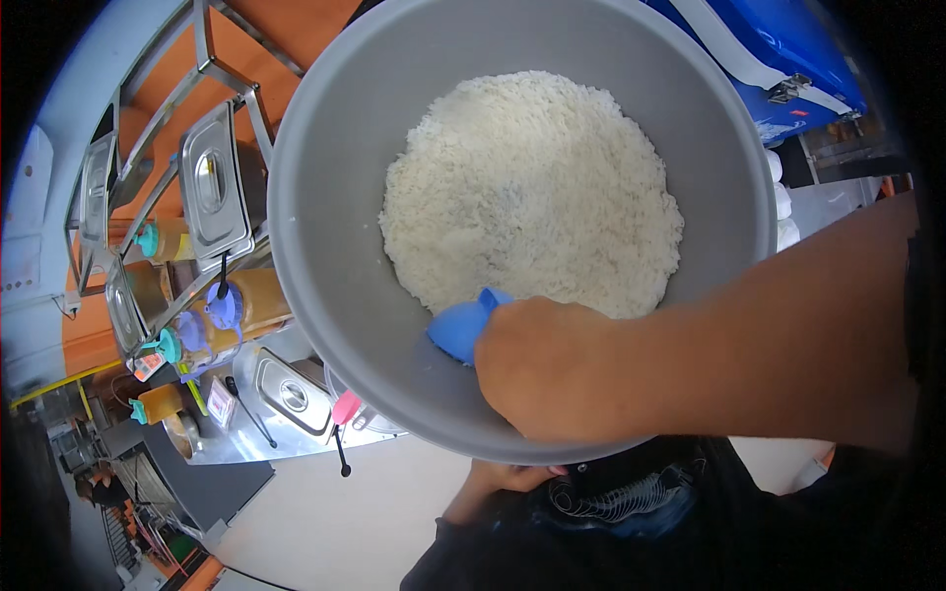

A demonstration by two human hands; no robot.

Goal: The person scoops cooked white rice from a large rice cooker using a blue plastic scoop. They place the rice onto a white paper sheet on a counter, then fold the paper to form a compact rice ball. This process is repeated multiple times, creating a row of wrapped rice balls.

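Note:
A big grey round tub (332, 148) with a thick rim fills the middle of the view. Inside it lies a broad mound of white rice (532, 192), with grey wall showing around it. My right hand (554, 362) reaches in from the right, its fingers closed around a blue plastic scoop (460, 325). The scoop is at the mound's near edge, against the tub's bare inner wall; the hand hides part of it. Just below the near rim, in front of my dark clothing, is my left hand (517, 476). The rim partly covers it, so its grip is unclear.
Left of the tub, a metal rack holds lidded steel pans (214, 185). Sauce bottles with purple caps (224, 304) stand close by. Another lidded pan (294, 395) rests on a steel counter (236, 447). A blue cooler box (783, 44) sits at upper right.

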